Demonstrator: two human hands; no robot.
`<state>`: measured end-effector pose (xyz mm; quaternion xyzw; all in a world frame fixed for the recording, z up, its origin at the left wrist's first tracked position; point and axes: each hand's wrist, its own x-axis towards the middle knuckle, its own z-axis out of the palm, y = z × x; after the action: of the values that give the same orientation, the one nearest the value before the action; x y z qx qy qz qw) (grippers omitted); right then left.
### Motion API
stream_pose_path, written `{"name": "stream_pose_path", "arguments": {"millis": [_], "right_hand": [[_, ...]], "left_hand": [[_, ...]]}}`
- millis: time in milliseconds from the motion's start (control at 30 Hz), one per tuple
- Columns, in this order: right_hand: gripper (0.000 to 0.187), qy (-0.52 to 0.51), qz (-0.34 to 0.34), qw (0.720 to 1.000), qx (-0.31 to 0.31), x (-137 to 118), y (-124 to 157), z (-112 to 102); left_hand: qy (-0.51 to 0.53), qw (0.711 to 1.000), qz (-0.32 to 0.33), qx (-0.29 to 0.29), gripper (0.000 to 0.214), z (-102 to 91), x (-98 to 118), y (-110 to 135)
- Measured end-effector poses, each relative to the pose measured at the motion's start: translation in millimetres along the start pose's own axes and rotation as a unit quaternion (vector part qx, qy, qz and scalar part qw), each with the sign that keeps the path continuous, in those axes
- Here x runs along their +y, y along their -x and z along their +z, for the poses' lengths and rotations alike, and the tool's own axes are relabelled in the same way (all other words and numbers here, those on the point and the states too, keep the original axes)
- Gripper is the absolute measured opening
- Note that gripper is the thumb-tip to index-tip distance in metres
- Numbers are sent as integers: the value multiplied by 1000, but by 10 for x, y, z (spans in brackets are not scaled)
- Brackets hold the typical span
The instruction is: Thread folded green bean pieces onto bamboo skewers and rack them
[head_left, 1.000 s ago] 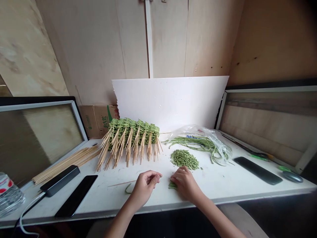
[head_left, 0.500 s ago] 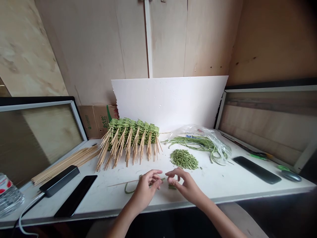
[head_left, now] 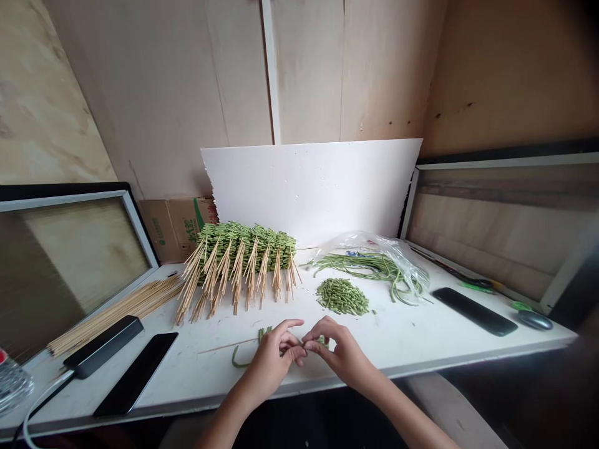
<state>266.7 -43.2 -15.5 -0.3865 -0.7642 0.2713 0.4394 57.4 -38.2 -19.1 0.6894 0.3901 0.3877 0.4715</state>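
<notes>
My left hand point(head_left: 275, 353) is closed around a thin bamboo skewer point(head_left: 219, 347), whose bare end sticks out to the left above the table. Short green bean pieces point(head_left: 263, 332) show just behind that hand. A curved length of long green bean point(head_left: 236, 360) hangs or lies beside it, under the skewer. My right hand point(head_left: 340, 350) is pinched, its fingertips meeting those of the left. What sits between the right fingertips is hidden. More green pieces point(head_left: 322, 341) show behind the right fingers. Beyond the hands lies a pile of cut bean pieces point(head_left: 343, 296).
Stacked bean skewers point(head_left: 248, 249) stand at the back left. Loose bamboo skewers point(head_left: 112, 312), a black box point(head_left: 103, 346) with a cable and a phone point(head_left: 138, 374) lie left. Long beans point(head_left: 360, 267) in a plastic bag point(head_left: 407, 259), a dark slab point(head_left: 473, 310) and a mouse point(head_left: 535, 320) lie right.
My right hand has moved left and closed, and its fingertips now meet the left hand's. The view has shifted slightly to the right.
</notes>
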Motion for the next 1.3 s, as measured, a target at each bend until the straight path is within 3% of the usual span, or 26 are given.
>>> {"name": "stream_pose_path", "arguments": {"millis": [233,500,700,967,1200,1300], "right_hand": [[23,4,2,998,66,64,-29,-69],[17,29,-57,997,39,-70,-3,-6],[16,15,-70,996,55,-85,21,24],[2,28,-118,990,67,-133,11,32],[6,34,-132,989,53,-178,25,25],[16,26,-130,990,40,-190,50,55]], "left_hand": [[-60,998,5,29,26,-72,-8,-34],[-97,993,53,52,17,-15,69,1],[-121,986,110,41,23,-10,126,39],[-105,989,103,31,22,-39,156,52],[-129,987,96,13,22,-77,231,62],[-133,985,111,-1,22,-59,235,63]]}}
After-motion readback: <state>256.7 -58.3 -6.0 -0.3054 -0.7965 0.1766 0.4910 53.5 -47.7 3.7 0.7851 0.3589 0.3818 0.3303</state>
